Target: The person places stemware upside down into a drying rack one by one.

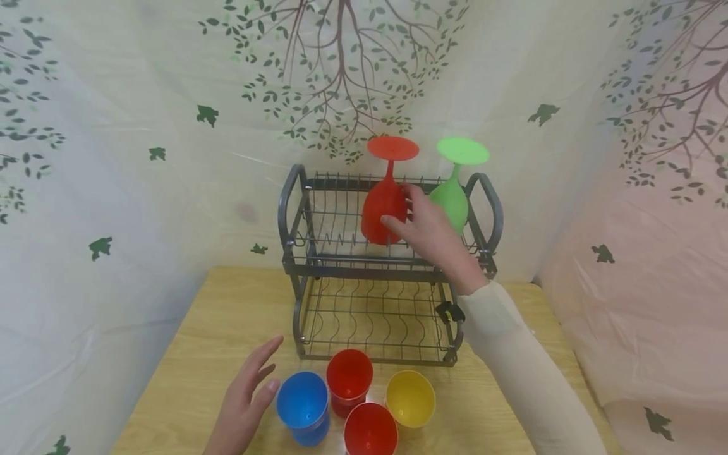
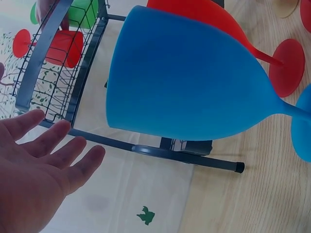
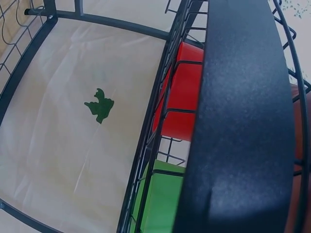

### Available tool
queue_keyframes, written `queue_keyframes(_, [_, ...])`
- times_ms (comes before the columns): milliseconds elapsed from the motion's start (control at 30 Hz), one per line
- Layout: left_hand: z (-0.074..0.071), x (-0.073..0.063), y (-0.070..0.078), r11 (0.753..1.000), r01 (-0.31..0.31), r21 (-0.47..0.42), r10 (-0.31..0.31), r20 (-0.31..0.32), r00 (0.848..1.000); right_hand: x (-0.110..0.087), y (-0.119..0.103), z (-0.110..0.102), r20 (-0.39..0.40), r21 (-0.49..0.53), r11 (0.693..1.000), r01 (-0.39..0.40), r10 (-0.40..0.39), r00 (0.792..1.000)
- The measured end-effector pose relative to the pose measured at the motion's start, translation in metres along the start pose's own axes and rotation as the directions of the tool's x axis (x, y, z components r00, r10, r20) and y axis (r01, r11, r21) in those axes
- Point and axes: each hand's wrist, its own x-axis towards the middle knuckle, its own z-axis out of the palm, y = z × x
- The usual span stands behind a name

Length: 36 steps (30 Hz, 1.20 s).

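On the upper tier of a dark dish rack [image 1: 364, 274], my right hand [image 1: 431, 232] grips the bowl of a red plastic goblet [image 1: 378, 215], thumb in front and fingers at its right side. The goblet stands upside down, its foot on top. Just right of it is an upturned green goblet [image 1: 454, 196]. The rack's side bar hides most of that hand in the right wrist view. My left hand [image 1: 246, 398] is held above the table, fingers spread and holding nothing, left of an upright blue goblet [image 1: 303, 401]. The blue goblet looms large in the left wrist view.
Beside the blue goblet stand two upright red goblets, one behind [image 1: 349, 376] and one in front [image 1: 371, 435], with a yellow goblet [image 1: 411, 399] to the right. A black clip-like piece [image 1: 449, 311] is on the lower tier's right side. Patterned cloth [image 1: 170, 208] hangs behind the wooden table [image 1: 227, 303].
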Motion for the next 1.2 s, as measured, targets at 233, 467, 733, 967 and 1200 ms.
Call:
queue_keyframes(233, [0.000, -0.003, -0.004, 0.999, -0.050, -0.006, 0.050, -0.014, 0.999, -0.007, 0.000, -0.001, -0.037, -0.009, 0.999, 0.041, -0.042, 0.998])
queue_keyframes(467, [0.000, -0.002, -0.001, 1.000, -0.025, -0.005, 0.025, -0.007, 1.000, -0.025, -0.001, -0.003, -0.140, -0.009, 0.995, 0.102, -0.102, 0.985])
queue_keyframes(733, [0.001, 0.001, -0.001, 1.000, -0.024, -0.012, 0.024, 0.002, 1.000, -0.048, 0.000, -0.007, -0.344, -0.035, 0.976, 0.215, -0.214, 0.914])
queue_keyframes(967, [0.004, 0.005, -0.003, 1.000, -0.028, -0.009, 0.028, 0.024, 0.999, -0.069, 0.004, -0.009, -0.446, 0.011, 0.935, 0.356, -0.314, 0.838])
queue_keyframes(1200, [0.012, 0.005, -0.004, 0.997, -0.078, 0.003, 0.078, 0.039, 0.996, -0.095, 0.010, -0.006, -0.493, 0.090, 0.900, 0.426, -0.331, 0.805])
